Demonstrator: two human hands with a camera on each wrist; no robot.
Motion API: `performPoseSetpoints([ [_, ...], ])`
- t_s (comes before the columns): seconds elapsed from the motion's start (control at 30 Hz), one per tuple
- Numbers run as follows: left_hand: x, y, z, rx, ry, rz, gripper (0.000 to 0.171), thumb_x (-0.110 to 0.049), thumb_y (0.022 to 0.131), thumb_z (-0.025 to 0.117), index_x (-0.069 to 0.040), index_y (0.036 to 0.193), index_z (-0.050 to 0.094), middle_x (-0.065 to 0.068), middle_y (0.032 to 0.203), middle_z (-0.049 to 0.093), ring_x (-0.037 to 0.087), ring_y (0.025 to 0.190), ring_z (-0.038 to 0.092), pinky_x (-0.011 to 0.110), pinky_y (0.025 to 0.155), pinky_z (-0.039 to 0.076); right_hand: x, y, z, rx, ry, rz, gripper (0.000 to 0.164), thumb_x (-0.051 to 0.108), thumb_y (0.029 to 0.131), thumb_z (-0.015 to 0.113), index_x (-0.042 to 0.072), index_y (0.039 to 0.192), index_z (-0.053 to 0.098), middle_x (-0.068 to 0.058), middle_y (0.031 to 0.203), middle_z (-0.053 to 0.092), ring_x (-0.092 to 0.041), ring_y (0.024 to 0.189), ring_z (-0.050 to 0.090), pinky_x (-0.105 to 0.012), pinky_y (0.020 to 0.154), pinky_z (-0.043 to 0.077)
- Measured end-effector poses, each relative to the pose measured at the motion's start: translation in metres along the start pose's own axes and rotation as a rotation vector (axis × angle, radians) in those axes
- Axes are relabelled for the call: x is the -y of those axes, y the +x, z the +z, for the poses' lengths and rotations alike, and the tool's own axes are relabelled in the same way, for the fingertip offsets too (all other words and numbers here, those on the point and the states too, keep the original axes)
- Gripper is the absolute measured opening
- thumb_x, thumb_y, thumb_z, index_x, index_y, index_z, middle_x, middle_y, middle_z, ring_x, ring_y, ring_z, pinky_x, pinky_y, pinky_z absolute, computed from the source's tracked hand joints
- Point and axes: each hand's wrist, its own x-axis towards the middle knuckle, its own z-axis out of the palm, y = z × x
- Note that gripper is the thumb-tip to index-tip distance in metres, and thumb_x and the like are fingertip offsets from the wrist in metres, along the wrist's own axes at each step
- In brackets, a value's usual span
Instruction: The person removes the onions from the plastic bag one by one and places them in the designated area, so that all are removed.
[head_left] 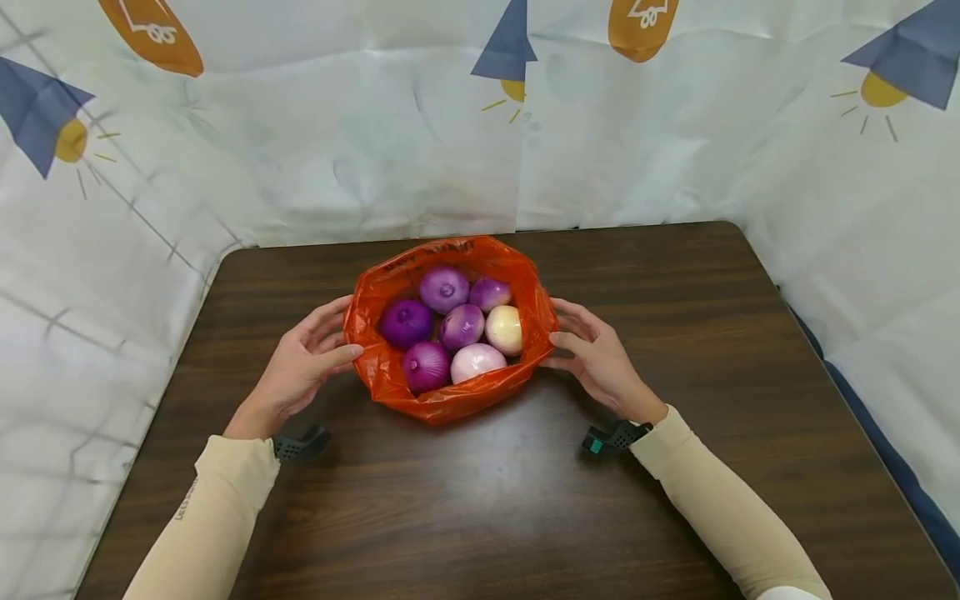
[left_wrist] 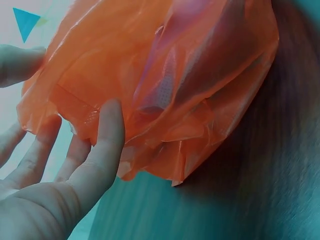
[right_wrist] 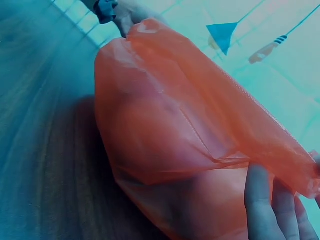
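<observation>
An orange-red plastic bag [head_left: 442, 408] sits on the table with its mouth spread wide and its rim folded into loose creases. Inside lie several onions: purple ones such as the onion [head_left: 427, 367] at the front left, a pale pink onion [head_left: 478, 362] and a cream-coloured onion [head_left: 504, 329] at the right. My left hand [head_left: 303, 358] holds the bag's left rim between thumb and fingers. On the opposite side my right hand [head_left: 596, 358] grips the right rim, its fingers [right_wrist: 259, 200] against the outer plastic. Both wrist views show the thin bag [left_wrist: 200, 110] bulging.
The dark wood-grain table [head_left: 480, 517] extends around the bag. Behind it hangs a white sheet [head_left: 337, 150] printed with lamps and bulbs, close to the table's back edge. Each wrist wears a dark strap, such as the right strap [head_left: 618, 435].
</observation>
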Motion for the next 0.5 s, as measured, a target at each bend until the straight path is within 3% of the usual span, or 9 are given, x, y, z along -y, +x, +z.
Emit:
performPoseSetpoints([
  [0.5, 0.004, -0.006, 0.026, 0.028, 0.045, -0.034, 0.073, 0.006, 0.097, 0.064, -0.017, 0.16, 0.036, -0.003, 0.145, 0.054, 0.006, 0.12, 0.066, 0.027, 0.089, 0.062, -0.002, -0.044, -0.016, -0.023, -0.047, 0.005, 0.054, 0.007, 0.104, 0.06, 0.013, 0.154, 0.043, 0.002, 0.139, 0.058, -0.016, 0.119, 0.066, -0.036, 0.088, 0.064],
])
